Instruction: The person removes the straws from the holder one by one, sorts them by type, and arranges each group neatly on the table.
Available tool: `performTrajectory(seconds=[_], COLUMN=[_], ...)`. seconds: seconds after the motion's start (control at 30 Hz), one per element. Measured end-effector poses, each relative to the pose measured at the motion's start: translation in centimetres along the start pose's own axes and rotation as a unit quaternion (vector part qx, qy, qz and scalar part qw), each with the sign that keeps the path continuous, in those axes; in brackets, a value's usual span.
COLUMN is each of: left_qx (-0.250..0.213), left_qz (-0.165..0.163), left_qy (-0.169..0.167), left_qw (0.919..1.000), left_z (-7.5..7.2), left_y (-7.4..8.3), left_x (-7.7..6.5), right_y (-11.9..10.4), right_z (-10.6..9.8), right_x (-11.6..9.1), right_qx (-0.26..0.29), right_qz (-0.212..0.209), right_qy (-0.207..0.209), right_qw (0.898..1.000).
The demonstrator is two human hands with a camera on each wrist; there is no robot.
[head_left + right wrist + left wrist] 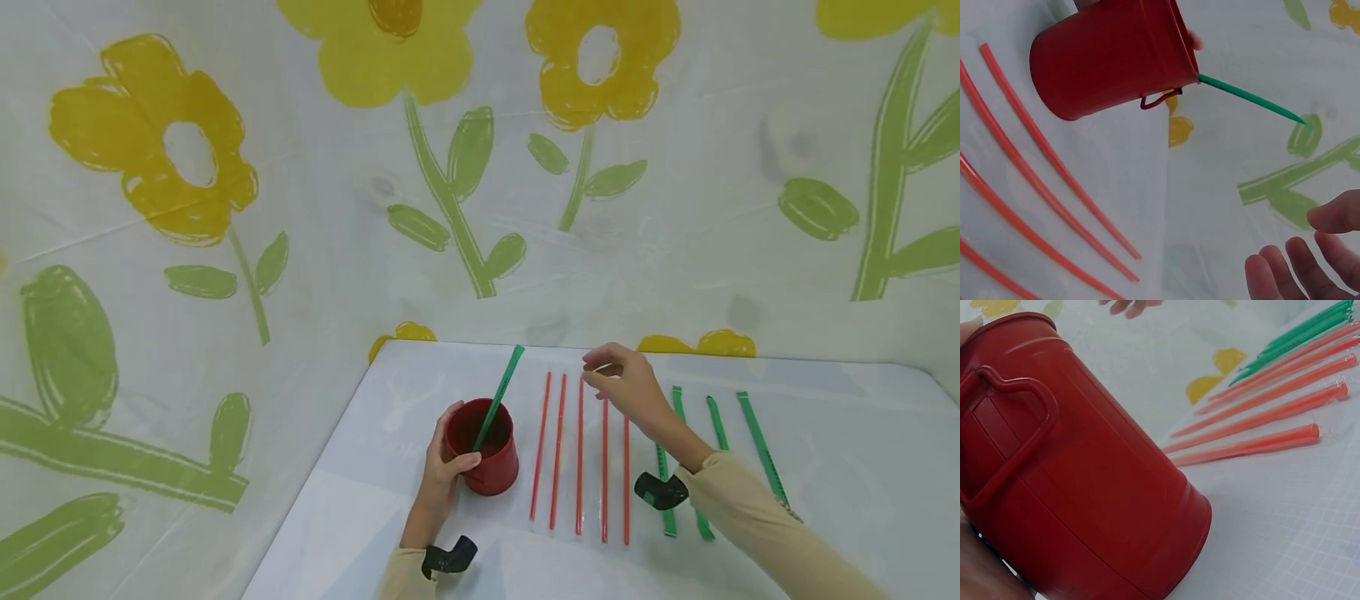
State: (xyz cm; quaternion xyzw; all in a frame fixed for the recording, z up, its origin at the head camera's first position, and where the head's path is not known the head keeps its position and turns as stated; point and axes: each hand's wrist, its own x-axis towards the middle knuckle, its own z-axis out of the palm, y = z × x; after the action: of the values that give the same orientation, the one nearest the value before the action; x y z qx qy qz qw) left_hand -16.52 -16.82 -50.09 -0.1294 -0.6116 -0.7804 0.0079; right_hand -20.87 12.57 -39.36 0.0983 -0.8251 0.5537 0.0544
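My left hand [437, 468] grips a red metal can [497, 477] at its left side, thumb near the rim, and the can stands on the white table. In the left wrist view a wire handle shows on the red can [1104, 469]. One green wrapped straw [501, 392] leans inside it and sticks out over the rim. Above the far ends of several red straws [557, 450] in clear wrappers hovers my right hand [624, 385]. Its fingers are loosely bent, and the right wrist view shows no object between thumb and fingers [1300, 265].
To the right of the red straws lie several green wrapped straws [761, 442], partly hidden by the right forearm. A flower-printed cloth [675, 233] hangs behind the white table [862, 467]. Each wrist carries a black camera mount [662, 490].
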Motion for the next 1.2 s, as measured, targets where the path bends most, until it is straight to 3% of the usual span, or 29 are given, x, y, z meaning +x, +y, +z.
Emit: performTrajectory(seconds=[0.47, 0.63, 0.9, 1.2], left_qx=[0.015, 0.017, 0.018, 0.027], left_qz=[-0.011, -0.021, -0.014, -0.004], left_qy=[0.019, 0.028, 0.014, 0.011], left_qw=[0.9997, 0.9993, 0.9996, 0.9996], left_z=[0.1, 0.2, 0.5, 0.3], left_y=[0.2, 0.1, -0.2, 0.2], left_x=[-0.3, -0.5, -0.7, -0.1], right_y=[-1.9, -2.0, -1.5, -2.0], right_z=[4.3, 6.5, 9.7, 10.6], right_x=[0.9, 1.2, 0.9, 1.1], right_qx=[0.055, 0.104, 0.131, 0.134], right_qz=[0.016, 0.027, 0.036, 0.017], right_qy=[-0.017, -0.023, -0.009, -0.02], right_qw=[0.998, 0.994, 0.991, 0.991])
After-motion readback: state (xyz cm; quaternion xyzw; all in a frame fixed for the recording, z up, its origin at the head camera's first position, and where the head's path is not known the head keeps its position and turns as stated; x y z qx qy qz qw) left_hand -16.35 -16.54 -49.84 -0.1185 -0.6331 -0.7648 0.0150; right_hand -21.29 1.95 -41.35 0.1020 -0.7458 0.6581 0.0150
